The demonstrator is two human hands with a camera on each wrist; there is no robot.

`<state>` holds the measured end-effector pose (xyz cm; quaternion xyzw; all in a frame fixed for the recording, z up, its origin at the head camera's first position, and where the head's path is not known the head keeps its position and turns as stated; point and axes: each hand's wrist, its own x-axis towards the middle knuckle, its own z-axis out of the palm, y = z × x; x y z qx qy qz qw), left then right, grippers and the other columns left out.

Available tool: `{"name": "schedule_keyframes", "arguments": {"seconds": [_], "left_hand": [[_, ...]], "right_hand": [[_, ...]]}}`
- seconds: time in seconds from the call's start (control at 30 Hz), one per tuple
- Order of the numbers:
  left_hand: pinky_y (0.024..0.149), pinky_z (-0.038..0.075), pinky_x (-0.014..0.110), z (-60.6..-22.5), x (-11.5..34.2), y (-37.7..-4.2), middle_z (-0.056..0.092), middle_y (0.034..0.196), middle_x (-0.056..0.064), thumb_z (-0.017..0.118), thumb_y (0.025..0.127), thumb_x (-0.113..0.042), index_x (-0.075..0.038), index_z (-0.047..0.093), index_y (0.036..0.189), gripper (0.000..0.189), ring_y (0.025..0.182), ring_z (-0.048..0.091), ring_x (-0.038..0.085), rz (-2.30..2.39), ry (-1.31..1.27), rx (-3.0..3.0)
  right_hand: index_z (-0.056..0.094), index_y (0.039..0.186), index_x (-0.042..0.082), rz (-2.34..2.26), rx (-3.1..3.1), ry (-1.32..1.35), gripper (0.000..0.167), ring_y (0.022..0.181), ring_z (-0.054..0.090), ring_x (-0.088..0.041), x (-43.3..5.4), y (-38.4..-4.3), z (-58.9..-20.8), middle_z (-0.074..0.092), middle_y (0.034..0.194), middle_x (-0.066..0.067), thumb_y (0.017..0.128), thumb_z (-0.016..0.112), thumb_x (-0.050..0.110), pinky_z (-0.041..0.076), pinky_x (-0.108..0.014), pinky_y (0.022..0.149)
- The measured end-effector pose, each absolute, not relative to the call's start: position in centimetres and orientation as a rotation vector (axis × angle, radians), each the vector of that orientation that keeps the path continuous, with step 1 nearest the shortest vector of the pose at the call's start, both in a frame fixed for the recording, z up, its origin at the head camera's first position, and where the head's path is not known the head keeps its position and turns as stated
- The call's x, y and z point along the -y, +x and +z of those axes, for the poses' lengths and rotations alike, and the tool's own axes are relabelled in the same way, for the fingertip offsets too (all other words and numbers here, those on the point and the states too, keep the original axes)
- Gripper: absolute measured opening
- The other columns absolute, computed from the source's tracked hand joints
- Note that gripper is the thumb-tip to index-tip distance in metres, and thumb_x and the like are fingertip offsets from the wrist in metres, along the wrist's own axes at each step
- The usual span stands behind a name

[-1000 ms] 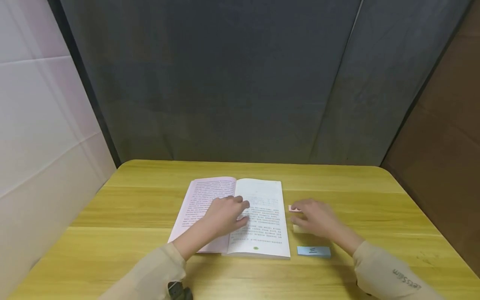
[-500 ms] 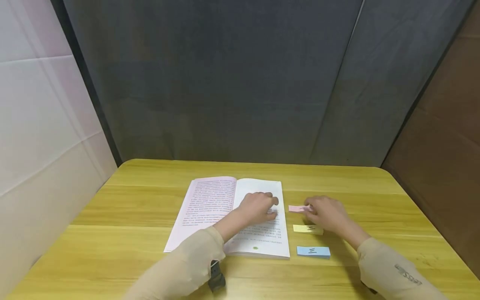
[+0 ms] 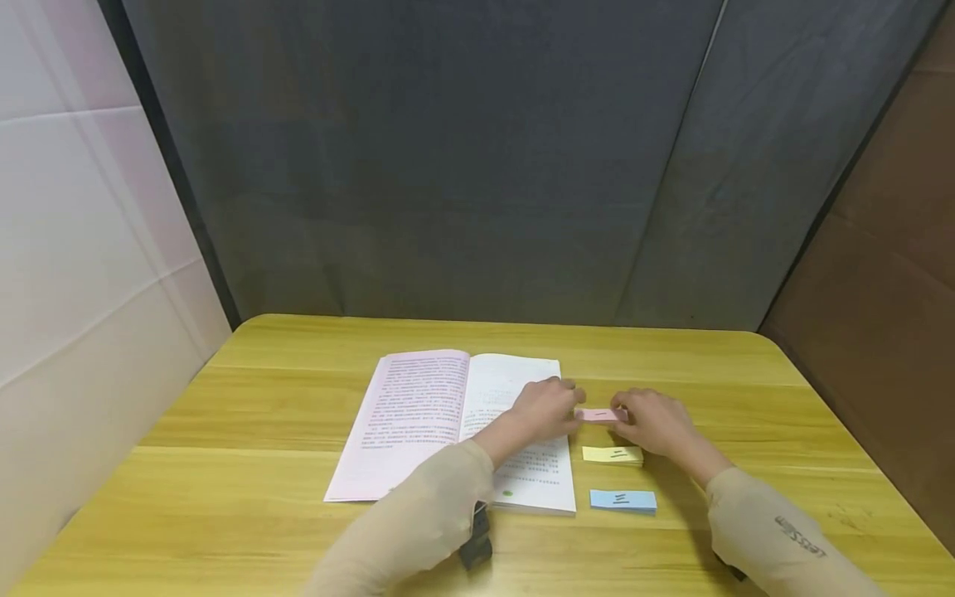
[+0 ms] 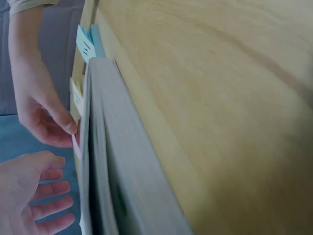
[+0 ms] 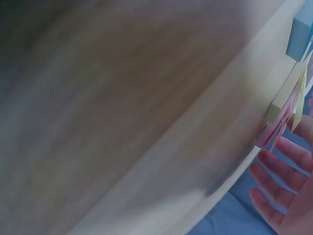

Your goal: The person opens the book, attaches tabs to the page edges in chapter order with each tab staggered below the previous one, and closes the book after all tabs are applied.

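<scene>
A pink sticky-note pad [image 3: 599, 414] with one dark stroke lies right of an open book [image 3: 414, 406]. My right hand [image 3: 655, 421] pinches the pad's right end between thumb and fingers, and its top sheet looks lifted in the right wrist view. My left hand [image 3: 540, 410] reaches over the book's right page, its fingertips by the pad's left end. Seen in the left wrist view, the left hand [image 4: 24, 191] has spread, relaxed fingers, apart from the pink note [image 4: 76, 145]. Below lie a yellow pad [image 3: 608, 455] with two strokes and a blue pad [image 3: 622, 501] with three.
Everything lies on a wood-grain table [image 3: 224, 464]. A dark grey curtain [image 3: 448, 166] hangs behind its far edge. A white panel [image 3: 89, 207] stands at the left and a brown one [image 3: 880, 274] at the right.
My left hand has moved right across the book to the pink pad's left end. My right hand has shifted slightly right, uncovering the yellow pad, and now pinches the pink pad's right end.
</scene>
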<state>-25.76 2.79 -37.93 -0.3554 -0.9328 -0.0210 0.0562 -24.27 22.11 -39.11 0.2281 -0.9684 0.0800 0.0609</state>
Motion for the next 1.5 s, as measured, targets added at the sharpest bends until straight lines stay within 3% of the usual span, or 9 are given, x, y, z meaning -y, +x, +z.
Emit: {"name": "schedule_keyframes", "arguments": {"seconds": [0.2,0.43,0.77,1.5], "left_hand": [[0.066,0.042,0.025,-38.9,-3.9,-26.2,0.056,0.094,-0.005,0.057,0.082,-0.032,-0.018,0.06,0.109,0.03,0.083,0.051,0.012,0.003,-1.073,2.859],[0.062,0.036,0.025,-39.9,-4.3,-26.2,0.047,0.079,-0.008,0.059,0.079,-0.035,-0.019,0.06,0.094,0.022,0.072,0.043,0.01,0.031,-1.066,2.873],[0.072,0.038,0.028,-40.4,-4.7,-26.4,0.052,0.089,-0.006,0.06,0.08,-0.031,-0.019,0.062,0.099,0.023,0.082,0.047,0.011,0.093,-1.01,2.87],[0.067,0.037,0.023,-40.0,-3.4,-25.9,0.057,0.09,-0.006,0.054,0.087,-0.028,-0.019,0.062,0.095,0.015,0.08,0.049,0.01,0.001,-1.058,2.744]], "right_hand": [[0.062,0.091,0.011,0.276,2.98,0.684,0.022,0.056,0.043,-0.01,-22.0,-24.3,-39.0,0.051,0.068,0.006,0.077,0.066,0.028,0.035,-0.027,0.045],[0.063,0.094,0.009,0.252,2.993,0.694,0.023,0.058,0.043,-0.01,-22.0,-24.3,-39.1,0.053,0.07,0.005,0.077,0.067,0.024,0.036,-0.027,0.046],[0.064,0.092,0.008,0.25,2.967,0.707,0.02,0.058,0.043,-0.011,-21.8,-24.8,-39.6,0.053,0.07,0.005,0.076,0.068,0.019,0.037,-0.028,0.049],[0.065,0.092,0.009,0.295,2.916,0.753,0.022,0.058,0.041,-0.011,-21.5,-24.5,-38.8,0.051,0.069,0.005,0.076,0.068,0.023,0.035,-0.027,0.048]]}}
